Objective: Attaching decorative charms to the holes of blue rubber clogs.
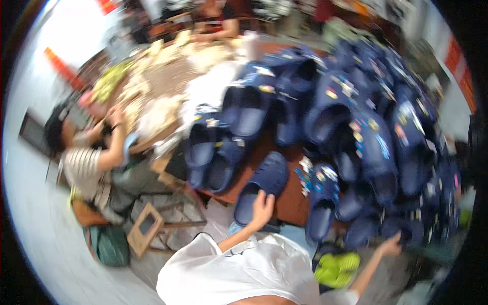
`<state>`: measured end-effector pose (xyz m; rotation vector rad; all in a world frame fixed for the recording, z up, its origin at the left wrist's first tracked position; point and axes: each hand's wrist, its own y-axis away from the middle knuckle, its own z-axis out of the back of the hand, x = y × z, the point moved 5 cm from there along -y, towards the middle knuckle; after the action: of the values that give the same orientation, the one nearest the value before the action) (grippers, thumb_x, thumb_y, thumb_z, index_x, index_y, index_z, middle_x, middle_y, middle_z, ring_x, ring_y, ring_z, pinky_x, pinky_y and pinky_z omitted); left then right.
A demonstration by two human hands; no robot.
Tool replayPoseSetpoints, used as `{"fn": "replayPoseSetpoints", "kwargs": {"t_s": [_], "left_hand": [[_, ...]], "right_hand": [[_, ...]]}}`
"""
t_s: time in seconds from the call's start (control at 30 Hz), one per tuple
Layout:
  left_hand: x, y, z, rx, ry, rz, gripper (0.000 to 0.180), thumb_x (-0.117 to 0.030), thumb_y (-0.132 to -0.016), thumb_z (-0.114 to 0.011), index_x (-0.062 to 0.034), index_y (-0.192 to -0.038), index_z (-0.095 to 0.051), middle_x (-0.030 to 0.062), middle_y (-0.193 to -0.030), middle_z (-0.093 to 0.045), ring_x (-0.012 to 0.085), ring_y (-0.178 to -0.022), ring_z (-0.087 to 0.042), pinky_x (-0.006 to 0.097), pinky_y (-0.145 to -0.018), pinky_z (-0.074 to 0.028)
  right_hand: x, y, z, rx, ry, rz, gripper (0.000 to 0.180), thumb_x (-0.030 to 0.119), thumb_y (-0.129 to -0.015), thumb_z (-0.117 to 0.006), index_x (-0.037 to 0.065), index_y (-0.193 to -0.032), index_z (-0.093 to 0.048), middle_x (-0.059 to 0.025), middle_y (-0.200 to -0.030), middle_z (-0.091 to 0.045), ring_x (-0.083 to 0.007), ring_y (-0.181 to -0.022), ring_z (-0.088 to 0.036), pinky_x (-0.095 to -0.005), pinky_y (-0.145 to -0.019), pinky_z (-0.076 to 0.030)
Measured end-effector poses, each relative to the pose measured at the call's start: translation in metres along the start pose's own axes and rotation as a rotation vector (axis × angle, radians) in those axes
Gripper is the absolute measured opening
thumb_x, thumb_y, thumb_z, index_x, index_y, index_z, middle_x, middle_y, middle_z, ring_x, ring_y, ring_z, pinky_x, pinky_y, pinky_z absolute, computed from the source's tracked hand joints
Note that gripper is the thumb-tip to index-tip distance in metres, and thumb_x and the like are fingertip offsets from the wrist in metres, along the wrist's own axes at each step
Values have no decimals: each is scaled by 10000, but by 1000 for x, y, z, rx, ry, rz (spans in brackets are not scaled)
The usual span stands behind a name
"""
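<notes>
At the table's near edge, my left hand point(263, 208) is closed on the side rim of a plain navy clog point(272, 170), its toe pointing away from me. My right hand point(390, 246) reaches out to the lower right, its fingers closed at the rim of another navy clog point(413, 230); blur softens this grip. Beside the left-hand clog lies a navy clog with colourful charms point(324, 190). Next to it is a small heap of loose charms point(304, 175). Two navy clogs with charms point(219, 173) sit to the left.
A large pile of decorated navy clogs point(376, 137) covers the right of the reddish-brown table point(259, 147). Lime-green shoes point(338, 268) are below. A seated person in a striped shirt point(84, 168) works at a table of pale pieces point(157, 81). A wooden stool point(147, 229) stands left.
</notes>
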<state>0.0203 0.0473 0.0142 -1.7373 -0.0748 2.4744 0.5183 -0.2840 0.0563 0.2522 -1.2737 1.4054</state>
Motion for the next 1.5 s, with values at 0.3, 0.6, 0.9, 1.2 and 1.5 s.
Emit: {"fn": "replayPoseSetpoints", "kwargs": {"t_s": [0.3,0.6,0.9,1.2,1.5], "left_hand": [[-5,13,13,-47,28,29,406,-272,-950,-581,29,-1216,-526,251,-1019,-647,339,-879,-653,387,-741,-492],[12,-11,3,51,202,182,499,-286,-968,-559,15,-1359,-485,159,-1287,-611,271,-1195,-560,333,-1044,-390],[8,-11,0,73,678,578,468,-334,-956,-577,25,-1256,-568,93,-1229,-616,166,-1108,-574,293,-997,-414],[17,-17,-4,96,830,602,405,-286,-953,-553,44,-1185,-592,64,-1142,-628,156,-1043,-567,308,-956,-423],[-11,0,7,56,787,650,300,-213,-967,-556,12,-1166,-558,78,-1172,-618,162,-1104,-568,310,-986,-419]], "right_hand": [[-51,36,0,-146,481,-283,747,521,-854,-692,-101,-1232,-526,-337,-1260,-511,-364,-1171,-540,-446,-955,-464],[105,107,46,25,-189,292,567,363,-972,-584,-40,-1337,-422,-294,-1251,-439,-411,-1085,-479,-528,-909,-400],[223,239,31,1054,-587,696,147,-68,-854,-506,4,-932,-608,-157,-1008,-583,-312,-1020,-572,-405,-914,-448],[259,353,3,1423,-472,880,261,58,-818,-637,85,-1075,-609,-130,-1112,-569,-343,-1085,-535,-458,-929,-401],[246,350,-30,1392,-355,692,578,-7,-879,-531,-81,-1407,-308,-289,-1397,-321,-464,-1323,-345,-484,-1115,-302]]}}
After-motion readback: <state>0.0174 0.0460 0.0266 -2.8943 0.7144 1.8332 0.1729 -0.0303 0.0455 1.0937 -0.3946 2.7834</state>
